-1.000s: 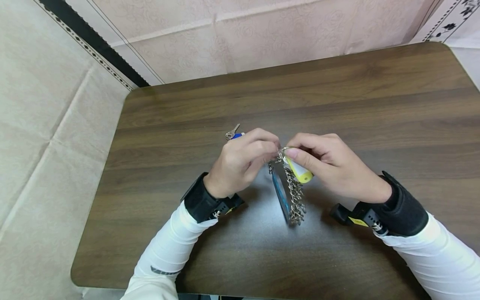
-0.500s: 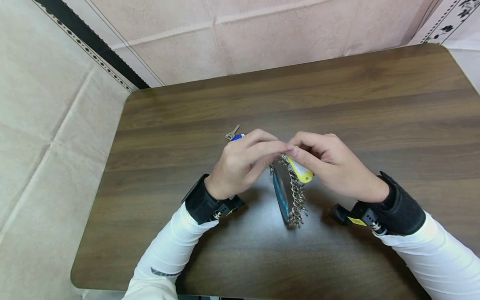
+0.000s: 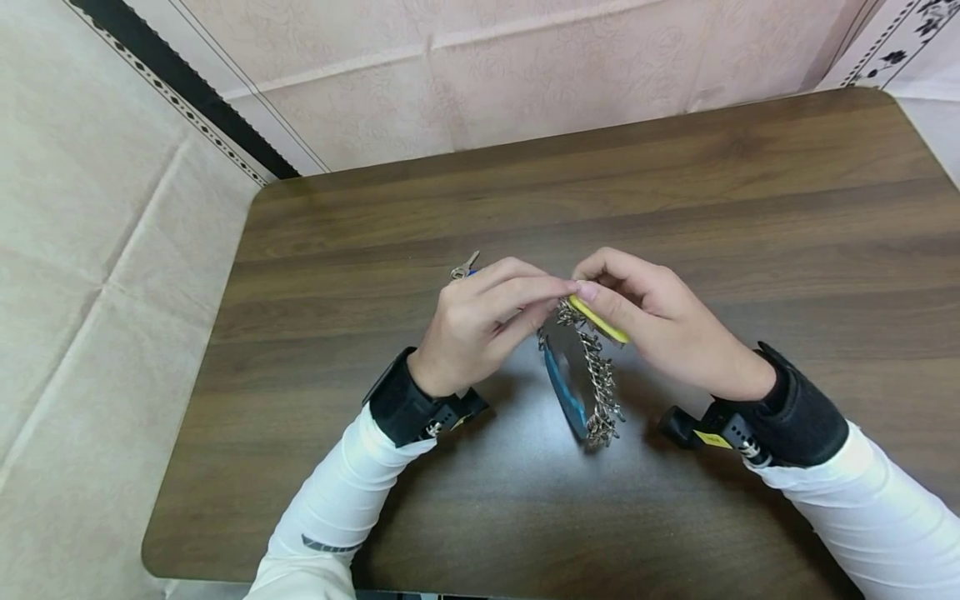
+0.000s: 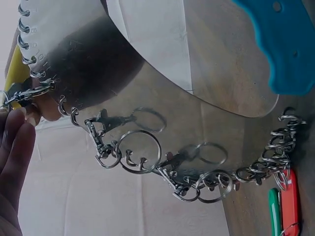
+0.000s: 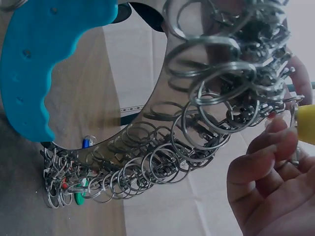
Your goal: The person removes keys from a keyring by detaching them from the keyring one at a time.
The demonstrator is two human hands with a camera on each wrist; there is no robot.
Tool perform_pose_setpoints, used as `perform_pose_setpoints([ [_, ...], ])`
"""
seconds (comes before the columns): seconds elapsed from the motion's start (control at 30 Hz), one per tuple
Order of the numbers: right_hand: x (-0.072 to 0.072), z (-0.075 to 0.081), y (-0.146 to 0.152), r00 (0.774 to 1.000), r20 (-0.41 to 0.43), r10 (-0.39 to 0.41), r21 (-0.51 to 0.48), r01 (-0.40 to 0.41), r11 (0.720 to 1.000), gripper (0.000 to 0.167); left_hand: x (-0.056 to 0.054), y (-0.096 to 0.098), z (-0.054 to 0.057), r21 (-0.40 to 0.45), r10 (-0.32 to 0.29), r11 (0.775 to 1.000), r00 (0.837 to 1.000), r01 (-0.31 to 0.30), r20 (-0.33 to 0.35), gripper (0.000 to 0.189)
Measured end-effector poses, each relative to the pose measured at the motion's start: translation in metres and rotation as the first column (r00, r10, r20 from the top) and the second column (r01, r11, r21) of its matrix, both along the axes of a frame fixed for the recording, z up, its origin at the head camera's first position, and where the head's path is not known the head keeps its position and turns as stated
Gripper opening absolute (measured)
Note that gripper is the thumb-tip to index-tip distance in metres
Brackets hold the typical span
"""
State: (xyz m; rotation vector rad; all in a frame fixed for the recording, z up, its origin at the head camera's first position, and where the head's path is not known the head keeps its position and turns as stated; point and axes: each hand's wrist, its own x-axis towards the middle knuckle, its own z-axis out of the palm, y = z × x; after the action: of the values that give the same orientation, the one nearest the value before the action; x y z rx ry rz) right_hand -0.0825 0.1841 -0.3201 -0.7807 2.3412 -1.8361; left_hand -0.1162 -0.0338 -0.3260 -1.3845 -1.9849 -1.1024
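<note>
A metal plate with a teal handle (image 5: 29, 73) stands tilted on the table between both hands, its edge lined with metal clasps and split rings (image 5: 142, 162). At the plate's far end my left hand (image 3: 480, 321) pinches a metal clasp (image 4: 34, 92); its index fingertip meets the right thumb. My right hand (image 3: 656, 321) holds a yellow key tag (image 3: 598, 318) by its ring end, right beside that clasp. The tag appears edge-on in the head view. Fingers partly hide where ring and clasp meet, so whether they are joined cannot be seen.
Beyond the left hand lies a key (image 3: 466, 265) with a blue tag, mostly covered by that hand. Red (image 4: 290, 201) and green (image 4: 274, 211) tags show low in the left wrist view. The brown wooden table (image 3: 337, 250) meets pale cloth along its back edge.
My left fingers have reached right to meet the right thumb. The yellow tag has turned from showing its white label to edge-on and risen slightly. The plate has shifted a little.
</note>
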Motion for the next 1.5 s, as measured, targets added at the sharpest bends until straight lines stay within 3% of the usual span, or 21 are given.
perform_pose_setpoints([
  [0.23,-0.004,-0.002,0.0,1.0,-0.002,-0.001,-0.117,0.001,0.993,0.025,0.001,0.0,0.002,0.024,0.003,1.0,0.999,-0.005,0.051,0.012],
  [0.4,-0.002,0.0,-0.001,0.998,0.006,-0.067,-0.036,0.067,0.997,0.018,0.002,0.0,0.003,0.035,0.005,0.999,0.994,-0.009,0.112,0.012],
  [0.53,-0.001,0.001,-0.004,0.989,-0.099,-0.109,0.01,0.111,0.994,0.009,0.002,0.0,0.003,0.04,0.013,0.999,0.992,-0.018,0.125,0.012],
  [0.7,0.001,0.001,-0.007,0.942,-0.277,-0.191,-0.035,0.189,0.981,0.017,0.003,0.0,0.002,0.038,0.032,0.999,0.991,-0.037,0.127,0.012],
  [0.8,0.003,0.002,-0.009,0.908,-0.339,-0.245,-0.1,0.224,0.969,0.018,0.002,0.0,0.002,0.05,0.033,0.998,0.989,-0.04,0.146,0.012],
  [0.93,0.005,0.002,-0.011,0.875,-0.404,-0.267,-0.18,0.21,0.961,0.011,0.001,0.001,0.001,0.072,0.025,0.997,0.984,-0.038,0.179,0.011],
  [1.13,0.006,-0.001,-0.012,0.89,-0.418,-0.182,-0.115,0.147,0.982,0.009,0.001,0.002,-0.001,0.05,0.018,0.998,0.97,-0.03,0.242,0.012],
  [1.33,0.006,-0.002,-0.012,0.915,-0.367,-0.164,-0.014,0.171,0.985,0.018,0.002,0.002,-0.001,-0.015,0.026,1.0,0.952,-0.023,0.305,0.01],
  [1.5,0.007,0.0,-0.009,0.941,-0.301,-0.156,0.076,0.187,0.979,0.016,0.001,0.002,-0.003,-0.04,0.036,0.999,0.957,-0.025,0.289,0.009],
])
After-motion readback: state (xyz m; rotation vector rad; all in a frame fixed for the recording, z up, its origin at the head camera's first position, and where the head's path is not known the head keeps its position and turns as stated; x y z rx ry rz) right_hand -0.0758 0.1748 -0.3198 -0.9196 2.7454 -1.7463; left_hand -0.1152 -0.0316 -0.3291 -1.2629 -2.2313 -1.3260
